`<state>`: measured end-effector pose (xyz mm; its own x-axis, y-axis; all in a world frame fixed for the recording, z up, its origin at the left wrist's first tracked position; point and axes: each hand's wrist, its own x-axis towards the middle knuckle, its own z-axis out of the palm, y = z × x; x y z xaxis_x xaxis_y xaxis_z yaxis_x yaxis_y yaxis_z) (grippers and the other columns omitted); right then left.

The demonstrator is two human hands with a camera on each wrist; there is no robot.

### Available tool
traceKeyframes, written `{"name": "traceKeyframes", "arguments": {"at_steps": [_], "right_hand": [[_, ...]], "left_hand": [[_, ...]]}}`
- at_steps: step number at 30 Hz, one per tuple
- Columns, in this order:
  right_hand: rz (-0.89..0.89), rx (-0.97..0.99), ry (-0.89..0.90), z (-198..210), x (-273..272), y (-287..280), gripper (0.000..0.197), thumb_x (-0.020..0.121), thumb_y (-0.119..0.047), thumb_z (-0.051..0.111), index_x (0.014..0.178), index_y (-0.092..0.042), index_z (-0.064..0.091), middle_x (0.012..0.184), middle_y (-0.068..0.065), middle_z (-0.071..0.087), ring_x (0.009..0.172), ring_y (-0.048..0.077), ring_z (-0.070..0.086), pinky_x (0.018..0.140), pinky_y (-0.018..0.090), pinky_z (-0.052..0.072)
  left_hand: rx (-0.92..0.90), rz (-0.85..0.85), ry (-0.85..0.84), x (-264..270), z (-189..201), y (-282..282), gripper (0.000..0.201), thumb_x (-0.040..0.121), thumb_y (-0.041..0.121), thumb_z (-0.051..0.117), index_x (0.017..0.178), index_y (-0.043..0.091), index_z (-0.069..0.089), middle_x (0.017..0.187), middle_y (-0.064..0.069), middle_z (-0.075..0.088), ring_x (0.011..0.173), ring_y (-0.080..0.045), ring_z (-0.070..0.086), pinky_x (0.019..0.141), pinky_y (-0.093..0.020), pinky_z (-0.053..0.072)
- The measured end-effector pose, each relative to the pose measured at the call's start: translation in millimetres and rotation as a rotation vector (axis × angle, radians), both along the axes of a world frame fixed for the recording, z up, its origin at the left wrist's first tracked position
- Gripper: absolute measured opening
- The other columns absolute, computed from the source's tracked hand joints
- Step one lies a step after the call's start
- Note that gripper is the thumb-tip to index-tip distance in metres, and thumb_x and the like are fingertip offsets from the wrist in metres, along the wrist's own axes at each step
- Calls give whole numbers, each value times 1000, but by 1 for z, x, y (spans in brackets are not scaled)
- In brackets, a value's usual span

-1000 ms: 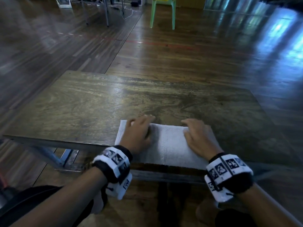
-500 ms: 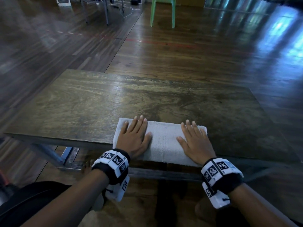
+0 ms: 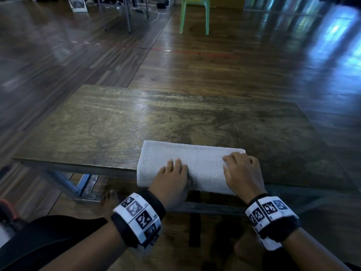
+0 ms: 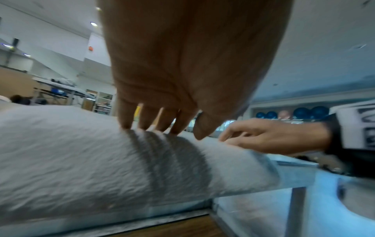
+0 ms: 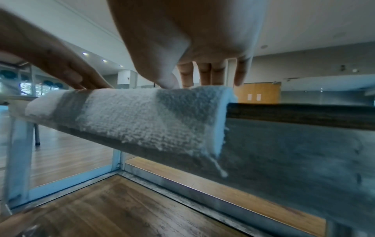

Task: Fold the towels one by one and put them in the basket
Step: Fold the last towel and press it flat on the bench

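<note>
L hand point(image 3: 172, 180): fingers bent, tips pressing folded white towel point(image 3: 197, 161) mid-left, holds nothing, prob pins layers flat
R hand point(image 3: 241, 173): fingers curled over towel's right end, grip or press cannot tell
Towel: long strip at near edge of wooden table point(image 3: 136, 122), near side overhangs w/ loose thread
Basket: not in view
Beyond: green chair point(image 3: 194, 14) on wood floor

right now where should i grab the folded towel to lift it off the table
Pinch the towel at its two short ends, coming in from left and right. It lies as a long flat strip along the table near edge, so end grips likely keep the fold together.
</note>
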<state>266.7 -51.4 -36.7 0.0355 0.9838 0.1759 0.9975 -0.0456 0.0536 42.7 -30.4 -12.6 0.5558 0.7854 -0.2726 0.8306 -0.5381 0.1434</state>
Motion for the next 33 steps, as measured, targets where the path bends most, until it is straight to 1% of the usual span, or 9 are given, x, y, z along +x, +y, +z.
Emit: {"name": "traceKeyframes", "arguments": {"at_steps": [5,9,13,16,19,22,27,30,33], "right_hand": [[4,-53,2,6,-13,11,29,88,-29,50,113,-21,63,104,2,65,92,24,59,81,41,45],[79,-54,98,15,-9,27,28,94,-30,41,114,-28,61,113,-5,64,103,18,57,93,39,36],[16,-69,105,21,9,43,28,96,-30,36,112,-30,59,118,-7,60,108,16,51,96,37,28],[-49,-123,118,23,23,50,28,95,-31,38,113,-32,59,120,-5,59,112,18,49,98,39,28],[-74,-135,153,25,32,54,28,95,-34,41,115,-34,60,120,-4,60,113,19,49,99,41,28],[-91,-177,149,26,35,55,30,95,-37,41,120,-34,58,125,-2,58,117,20,46,101,42,27],[-104,-279,152,24,38,54,37,95,-43,38,129,-32,52,133,1,49,124,21,39,103,44,26],[-104,-243,186,21,37,53,35,94,-41,42,125,-29,55,130,2,50,123,21,40,102,43,28],[-102,-195,206,20,35,53,29,92,-38,46,114,-24,60,121,3,53,116,22,44,98,41,32]], "left_hand": [[-78,100,-50,4,3,24,56,100,39,21,146,9,17,157,-14,8,144,-32,8,116,-49,15],[-23,55,-74,-9,-8,72,58,99,45,20,150,18,10,159,-5,3,146,-23,3,118,-45,6],[35,45,24,-24,-15,102,56,99,46,18,150,27,3,159,3,-4,146,-17,-3,116,-51,-3],[81,42,79,-19,-10,99,54,100,41,19,149,23,6,159,-2,1,146,-21,0,116,-54,-2],[102,-95,51,1,-8,69,53,101,34,18,150,16,5,159,-7,2,146,-23,1,118,-48,2],[148,-304,0,20,-17,30,61,95,42,16,149,15,5,158,-8,2,146,-24,1,118,-48,6],[313,-404,-132,37,-35,10,66,79,52,43,132,13,45,138,-8,51,128,-22,48,100,-43,45],[353,-430,-180,39,-40,15,71,67,52,67,126,16,53,132,-5,57,122,-19,54,94,-38,49],[333,-403,-267,39,-37,15,62,67,48,67,121,19,58,127,-1,61,118,-18,58,91,-34,48]]}}
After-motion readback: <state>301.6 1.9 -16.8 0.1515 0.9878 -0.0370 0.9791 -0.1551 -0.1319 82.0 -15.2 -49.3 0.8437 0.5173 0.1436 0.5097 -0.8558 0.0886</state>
